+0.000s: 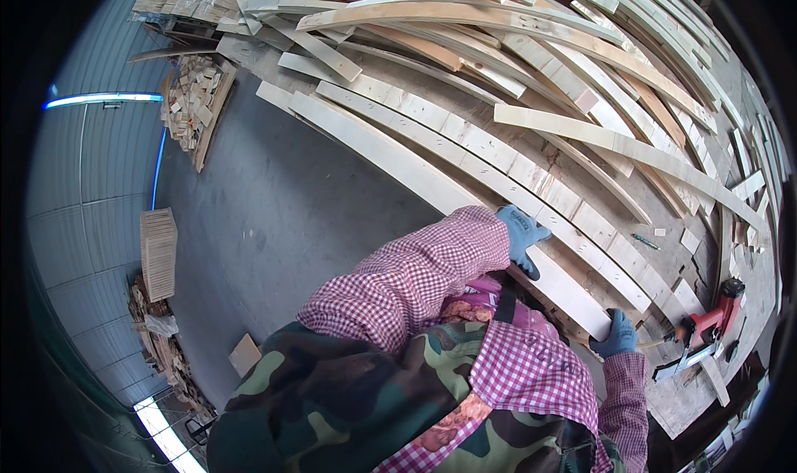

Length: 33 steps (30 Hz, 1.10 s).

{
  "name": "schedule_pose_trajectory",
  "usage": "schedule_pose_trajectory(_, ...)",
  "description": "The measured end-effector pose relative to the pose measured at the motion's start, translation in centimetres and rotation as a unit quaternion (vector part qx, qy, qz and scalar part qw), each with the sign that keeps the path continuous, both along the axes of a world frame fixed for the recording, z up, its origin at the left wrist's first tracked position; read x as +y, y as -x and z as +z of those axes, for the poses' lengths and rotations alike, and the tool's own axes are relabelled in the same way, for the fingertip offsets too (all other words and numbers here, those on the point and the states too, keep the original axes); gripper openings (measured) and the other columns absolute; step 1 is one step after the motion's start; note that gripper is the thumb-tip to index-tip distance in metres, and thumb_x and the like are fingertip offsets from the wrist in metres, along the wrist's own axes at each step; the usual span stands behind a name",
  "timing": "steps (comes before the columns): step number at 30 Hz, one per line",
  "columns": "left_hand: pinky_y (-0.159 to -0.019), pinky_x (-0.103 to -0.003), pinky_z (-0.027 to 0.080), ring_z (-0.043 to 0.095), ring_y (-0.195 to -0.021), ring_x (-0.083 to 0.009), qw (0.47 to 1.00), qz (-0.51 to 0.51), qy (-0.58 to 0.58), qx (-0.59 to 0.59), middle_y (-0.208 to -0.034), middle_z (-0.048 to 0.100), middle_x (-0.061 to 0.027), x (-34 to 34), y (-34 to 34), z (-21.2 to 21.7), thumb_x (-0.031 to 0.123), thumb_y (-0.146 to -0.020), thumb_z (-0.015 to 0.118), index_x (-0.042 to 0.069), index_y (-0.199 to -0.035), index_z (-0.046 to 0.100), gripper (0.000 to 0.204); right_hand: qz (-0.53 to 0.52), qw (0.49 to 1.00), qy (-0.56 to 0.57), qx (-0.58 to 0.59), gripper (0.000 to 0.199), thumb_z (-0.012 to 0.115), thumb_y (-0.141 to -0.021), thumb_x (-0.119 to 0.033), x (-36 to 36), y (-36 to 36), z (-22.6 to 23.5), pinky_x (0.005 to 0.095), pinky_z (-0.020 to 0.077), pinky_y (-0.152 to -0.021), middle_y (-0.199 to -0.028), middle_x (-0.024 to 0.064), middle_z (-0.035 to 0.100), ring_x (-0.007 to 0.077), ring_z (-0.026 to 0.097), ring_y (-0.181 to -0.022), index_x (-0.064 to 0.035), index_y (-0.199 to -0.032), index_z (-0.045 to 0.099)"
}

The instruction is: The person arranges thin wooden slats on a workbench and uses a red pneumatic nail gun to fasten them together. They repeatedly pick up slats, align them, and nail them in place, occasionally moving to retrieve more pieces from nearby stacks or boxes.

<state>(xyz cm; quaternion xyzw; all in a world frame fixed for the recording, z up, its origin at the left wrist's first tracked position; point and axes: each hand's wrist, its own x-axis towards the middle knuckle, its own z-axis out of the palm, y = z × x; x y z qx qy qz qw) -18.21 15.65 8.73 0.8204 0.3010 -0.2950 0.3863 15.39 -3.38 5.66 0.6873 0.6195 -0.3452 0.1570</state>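
Note:
A long pale wooden board runs slantwise along the near edge of a work table, its near end by my body. My left hand, in a blue glove with dark fingertips, grips across this board partway along it. At the board's near end, my right hand, gloved alike, is closed round the corner. Just beyond lies a panel of jointed wooden strips, with small dark marks along its near strip. A red nail gun rests on the table to the right of my right hand.
Many loose wooden slats lie crisscrossed over the far table. A green pen and small offcuts sit at the right. Left, on the grey floor, stand a heap of wood blocks and a stacked wood bundle.

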Motion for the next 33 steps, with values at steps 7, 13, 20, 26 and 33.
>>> schedule_pose_trajectory(7, -0.099, -0.047, 0.032, 0.046, -0.115, -0.0302, 0.958, -0.079, -0.265, -0.081, -0.127, 0.047, -0.0107, -4.1, 5.1, -3.2, 0.043, -0.078, 0.067, 0.014, -0.145, 0.026, 0.084, 0.012, 1.000, -0.001, 0.010, 0.071, 0.081, -0.054, -0.032, 0.5, 0.4, -0.4, 0.0399, 0.0491, -0.084, -0.104, 0.0168, 0.059, 0.0333, 0.059, -0.096, -0.0069, -0.113, 0.051)
schedule_pose_trajectory(13, -0.088, -0.041, 0.041, 0.053, -0.101, -0.0271, 0.970, -0.083, -0.225, -0.035, -0.108, 0.053, -0.0100, -2.4, 3.4, -5.7, 0.029, -0.061, 0.075, 0.013, -0.126, 0.045, 0.074, 0.017, 0.998, -0.060, 0.003, 0.066, 0.080, -0.055, -0.029, 0.0, -0.1, -1.2, 0.0399, 0.0499, -0.085, -0.106, 0.0152, 0.061, 0.0320, 0.060, -0.099, -0.0117, -0.112, 0.053)
schedule_pose_trajectory(20, -0.089, -0.042, 0.041, 0.052, -0.102, -0.0274, 0.968, -0.073, -0.238, -0.031, -0.107, 0.052, -0.0097, -2.1, 3.2, -5.6, 0.043, -0.061, 0.078, 0.013, -0.125, 0.044, 0.078, -0.024, 0.998, 0.034, -0.055, 0.076, 0.075, -0.067, -0.032, 0.7, 0.5, -0.5, 0.0411, 0.0419, -0.100, -0.127, 0.0115, 0.046, 0.0285, 0.046, -0.121, -0.0168, -0.132, 0.040)
schedule_pose_trajectory(26, -0.090, -0.042, 0.042, 0.053, -0.107, -0.0276, 0.974, -0.071, -0.214, 0.011, -0.114, 0.052, -0.0101, -1.7, 2.4, -5.8, 0.039, -0.058, 0.083, 0.015, -0.129, 0.043, 0.085, -0.373, 0.881, -0.240, 0.162, 0.097, 0.083, -0.063, -0.028, -3.6, 0.1, -0.8, 0.0430, 0.0392, -0.104, -0.138, 0.0177, 0.037, 0.0347, 0.039, -0.128, -0.0127, -0.143, 0.030)
schedule_pose_trajectory(33, -0.088, -0.042, 0.043, 0.054, -0.104, -0.0290, 0.972, -0.047, -0.230, -0.023, -0.110, 0.054, -0.0104, -1.7, 1.0, -5.3, 0.033, -0.057, 0.082, 0.016, -0.127, 0.045, 0.082, -0.512, 0.857, -0.052, 0.031, 0.050, 0.060, -0.086, -0.028, -2.5, -0.8, -2.8, 0.0397, 0.0444, -0.096, -0.118, 0.0207, 0.060, 0.0339, 0.057, -0.111, -0.0079, -0.130, 0.049)
